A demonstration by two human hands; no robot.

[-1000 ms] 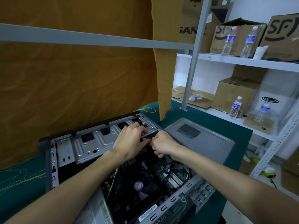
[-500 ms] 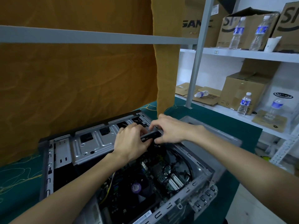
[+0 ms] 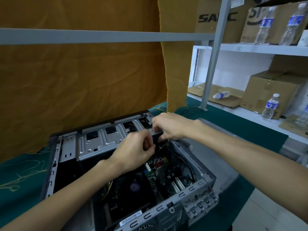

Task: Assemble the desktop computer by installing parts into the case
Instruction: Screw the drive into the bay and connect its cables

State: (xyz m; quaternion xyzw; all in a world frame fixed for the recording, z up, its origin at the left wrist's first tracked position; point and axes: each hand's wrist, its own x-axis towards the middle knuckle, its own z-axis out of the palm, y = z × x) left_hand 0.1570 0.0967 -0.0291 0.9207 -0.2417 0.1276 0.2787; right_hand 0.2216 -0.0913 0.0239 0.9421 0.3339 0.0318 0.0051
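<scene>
1. While the open computer case (image 3: 106, 142) lies on its side on the green table (image 3: 21, 170), the left hand (image 3: 133, 152) curls its fingers around a dark part (image 3: 157, 135) at the drive cage.
2. Right hand (image 3: 171, 125) pinches that same part from above.
3. Cardboard boxes (image 3: 270, 90) sit on shelves further right.

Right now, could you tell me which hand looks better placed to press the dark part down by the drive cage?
Probably the right hand: it reaches over the dark part, fingers curled on its far end. The left hand sits nearer, fingers curled at its near edge.
</scene>
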